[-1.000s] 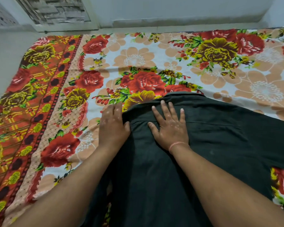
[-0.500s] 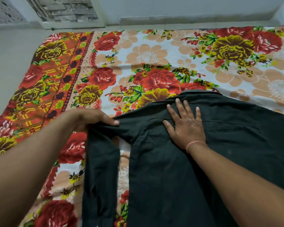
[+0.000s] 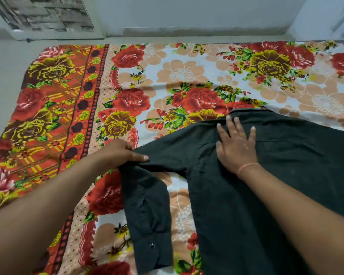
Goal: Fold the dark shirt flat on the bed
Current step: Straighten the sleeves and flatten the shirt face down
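Observation:
The dark shirt (image 3: pixel 236 205) lies back-up on the bed, collar toward the far side. Its left sleeve (image 3: pixel 147 211) is pulled out to the left and bends down toward me, the buttoned cuff near the bottom. My left hand (image 3: pixel 123 153) pinches the sleeve at its bend, fingers closed on the cloth. My right hand (image 3: pixel 236 143) lies flat and spread on the shirt's back just below the collar, pressing it down; a thin pink band circles its wrist.
A floral bedsheet (image 3: pixel 127 100) in red, yellow and peach covers the bed. Its orange patterned border runs along the left edge, with bare floor (image 3: pixel 4 62) beyond. A wall (image 3: pixel 187 14) rises behind the bed's far edge.
My left hand left the shirt's shoulder, took hold of the sleeve and drew it out to the left. The right hand stayed flat on the shirt.

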